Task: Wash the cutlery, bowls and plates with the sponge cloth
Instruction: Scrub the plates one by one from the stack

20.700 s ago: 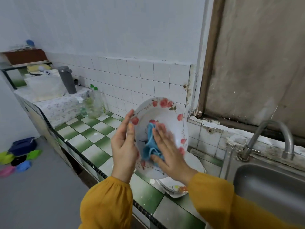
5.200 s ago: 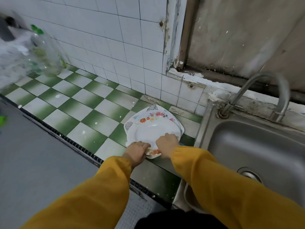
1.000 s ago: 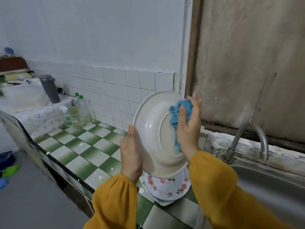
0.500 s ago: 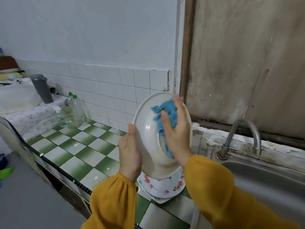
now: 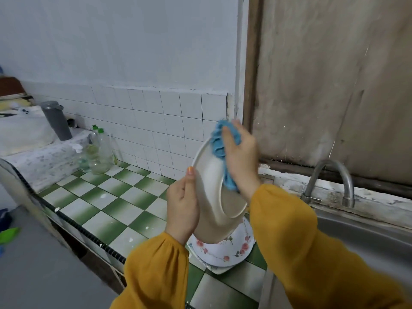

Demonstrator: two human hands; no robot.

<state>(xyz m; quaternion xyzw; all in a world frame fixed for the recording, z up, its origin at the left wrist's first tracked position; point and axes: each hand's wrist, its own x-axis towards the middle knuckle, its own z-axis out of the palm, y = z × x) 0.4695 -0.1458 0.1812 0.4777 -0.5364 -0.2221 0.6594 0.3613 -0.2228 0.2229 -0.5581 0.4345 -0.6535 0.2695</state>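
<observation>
My left hand [image 5: 182, 206] holds a white plate [image 5: 210, 192] upright by its left rim, with the plate's underside turned toward me. My right hand [image 5: 242, 157] presses a blue sponge cloth [image 5: 219, 144] against the upper right of that underside, near the rim. Below the held plate, a stack of flowered plates [image 5: 223, 253] lies on the green and white tiled counter [image 5: 107, 201]. No cutlery or bowls are visible.
A steel sink [image 5: 356, 246] with a curved tap [image 5: 330, 181] is on the right. Clear bottles with green caps [image 5: 98, 152] and a grey tumbler [image 5: 56, 120] stand at the back left. The counter edge [image 5: 73, 226] drops to a grey floor.
My right hand has slid the blue cloth up from the middle of the plate's underside to its upper rim. The plate has tilted a little more edge-on.
</observation>
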